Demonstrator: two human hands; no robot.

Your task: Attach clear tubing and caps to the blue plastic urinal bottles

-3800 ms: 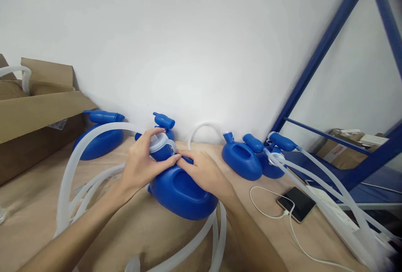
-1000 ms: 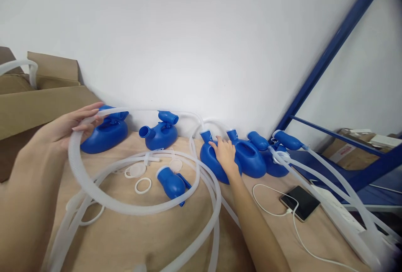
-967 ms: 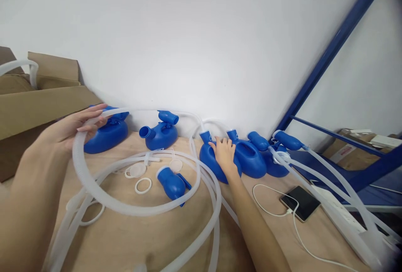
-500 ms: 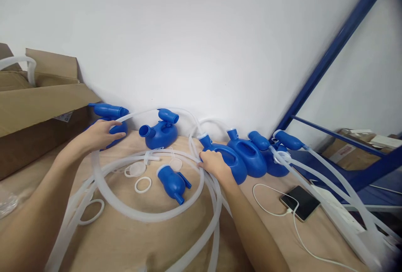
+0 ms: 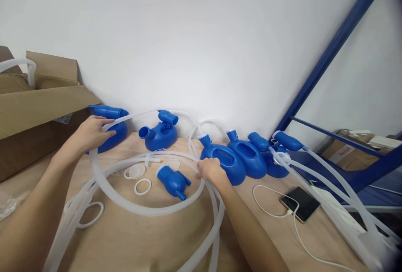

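Observation:
My left hand (image 5: 93,133) pinches a translucent plastic hose (image 5: 141,210) at the left, raised off the table in front of a blue urinal bottle (image 5: 117,136). My right hand (image 5: 211,169) is closed around the hose at the right side of its loop, close to another blue urinal bottle (image 5: 230,173). Inside the loop lie a blue funnel-shaped spout (image 5: 172,182), a white ring (image 5: 142,186) and a clear cap (image 5: 137,171). A second white ring (image 5: 91,223) rests by my left forearm.
More blue bottles (image 5: 161,138) stand along the wall. An open cardboard box (image 5: 40,109) is on the left. At right are a phone (image 5: 300,204) with its white cable, a power strip (image 5: 341,209), more hoses and a blue metal frame (image 5: 333,50).
My left hand has shifted slightly left and its fingers have closed on the hose. My right hand has moved a little left and down, and the hose loop has shifted slightly.

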